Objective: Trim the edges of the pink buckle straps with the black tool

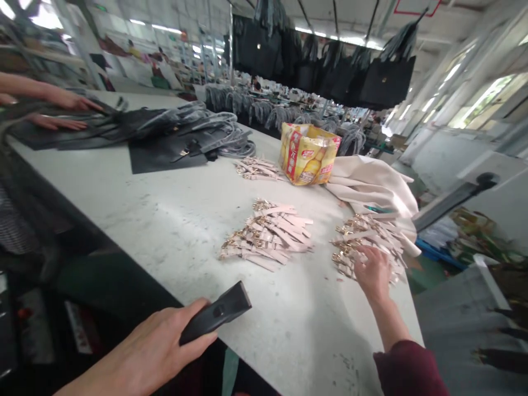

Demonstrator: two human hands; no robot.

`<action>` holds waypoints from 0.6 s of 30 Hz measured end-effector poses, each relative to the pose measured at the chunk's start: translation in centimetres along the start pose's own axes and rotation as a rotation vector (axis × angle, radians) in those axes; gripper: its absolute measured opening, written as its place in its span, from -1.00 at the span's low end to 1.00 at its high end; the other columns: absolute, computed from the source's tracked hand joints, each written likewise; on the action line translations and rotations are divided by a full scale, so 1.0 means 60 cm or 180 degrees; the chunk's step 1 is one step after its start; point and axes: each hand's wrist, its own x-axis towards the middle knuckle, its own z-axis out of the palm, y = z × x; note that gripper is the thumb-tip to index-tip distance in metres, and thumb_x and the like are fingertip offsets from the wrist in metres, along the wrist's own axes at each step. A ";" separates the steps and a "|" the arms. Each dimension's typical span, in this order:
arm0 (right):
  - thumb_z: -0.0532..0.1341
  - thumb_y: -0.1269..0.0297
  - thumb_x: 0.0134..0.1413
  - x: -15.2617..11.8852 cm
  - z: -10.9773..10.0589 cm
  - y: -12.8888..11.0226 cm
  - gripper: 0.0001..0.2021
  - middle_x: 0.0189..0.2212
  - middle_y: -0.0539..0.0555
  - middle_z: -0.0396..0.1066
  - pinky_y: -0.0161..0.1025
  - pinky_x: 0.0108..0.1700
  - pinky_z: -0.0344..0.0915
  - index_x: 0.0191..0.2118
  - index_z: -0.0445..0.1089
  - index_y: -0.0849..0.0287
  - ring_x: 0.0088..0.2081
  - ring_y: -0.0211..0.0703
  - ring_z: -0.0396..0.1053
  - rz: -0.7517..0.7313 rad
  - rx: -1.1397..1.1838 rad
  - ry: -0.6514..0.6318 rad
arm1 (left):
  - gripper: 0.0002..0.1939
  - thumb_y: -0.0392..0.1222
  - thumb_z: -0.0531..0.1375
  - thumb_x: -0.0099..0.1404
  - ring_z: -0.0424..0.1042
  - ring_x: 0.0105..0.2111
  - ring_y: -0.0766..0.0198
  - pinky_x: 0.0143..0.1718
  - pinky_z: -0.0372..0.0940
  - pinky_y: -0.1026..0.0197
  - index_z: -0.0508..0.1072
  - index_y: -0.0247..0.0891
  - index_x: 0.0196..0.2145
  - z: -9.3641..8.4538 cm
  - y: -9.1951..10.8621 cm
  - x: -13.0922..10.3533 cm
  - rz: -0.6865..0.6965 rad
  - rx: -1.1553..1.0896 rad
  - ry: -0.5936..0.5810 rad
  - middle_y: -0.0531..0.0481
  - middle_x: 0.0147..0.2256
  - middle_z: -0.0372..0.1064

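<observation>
My left hand (165, 341) is wrapped round a black handheld tool (220, 311) shaped like a hair clipper, its blunt end angled up over the table edge. On the right, my right hand (373, 269) reaches down into a pile of pale pink straps (377, 234) with gold-coloured buckles. Its fingers are curled onto a strap there, and the fingertips are partly lost among the straps. A second heap of pink buckled straps (276, 234) lies in the middle of the table, apart from both hands.
Behind these stand a yellow beer-box carton (309, 157), a smaller strap bundle (258, 169) and pale sheet material (371, 181). Black bag pieces (165, 140) cover the far left of the white table (177, 220), where another person's hands (66, 107) work. Black bags (322, 69) hang beyond.
</observation>
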 end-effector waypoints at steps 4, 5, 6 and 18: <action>0.20 0.45 0.22 -0.018 0.094 -0.146 -0.69 -0.05 0.21 0.61 0.06 0.16 0.40 -0.01 0.61 0.12 0.02 0.11 0.48 -0.0886 0.0554 -0.0879 | -0.64 0.12 0.09 0.39 0.66 -0.15 -0.06 -0.16 0.41 0.09 0.57 -0.07 -0.08 -0.017 0.019 -0.005 -0.0167 -0.0102 -0.0297 -0.05 -0.27 0.65; 0.20 0.49 0.22 -0.020 0.119 -0.184 -0.66 -0.03 0.21 0.60 0.04 0.16 0.41 0.01 0.61 0.11 0.03 0.10 0.47 -0.1079 0.0727 -0.1118 | -0.63 0.13 0.08 0.39 0.65 -0.13 -0.06 -0.14 0.41 0.08 0.56 -0.07 -0.06 -0.018 0.019 -0.007 -0.0172 -0.0131 -0.0343 -0.06 -0.24 0.65; 0.21 0.51 0.21 -0.020 0.141 -0.217 -0.64 0.00 0.19 0.60 -0.01 0.17 0.41 0.04 0.60 0.09 0.05 0.06 0.47 -0.1186 0.0776 -0.1211 | -0.62 0.13 0.08 0.40 0.65 -0.11 -0.07 -0.12 0.41 0.07 0.55 -0.07 -0.05 -0.018 0.018 -0.010 -0.0184 -0.0153 -0.0374 -0.07 -0.22 0.65; 0.35 0.41 0.20 -0.008 0.126 -0.274 -0.79 -0.13 0.17 0.57 -0.02 0.06 0.42 -0.06 0.61 0.10 -0.05 0.08 0.49 -0.0808 0.0996 -0.1267 | -0.71 0.07 0.12 0.38 0.65 -0.22 0.03 -0.12 0.42 0.15 0.57 -0.04 -0.11 -0.026 -0.010 -0.032 -0.0227 -0.0454 -0.0299 -0.01 -0.27 0.65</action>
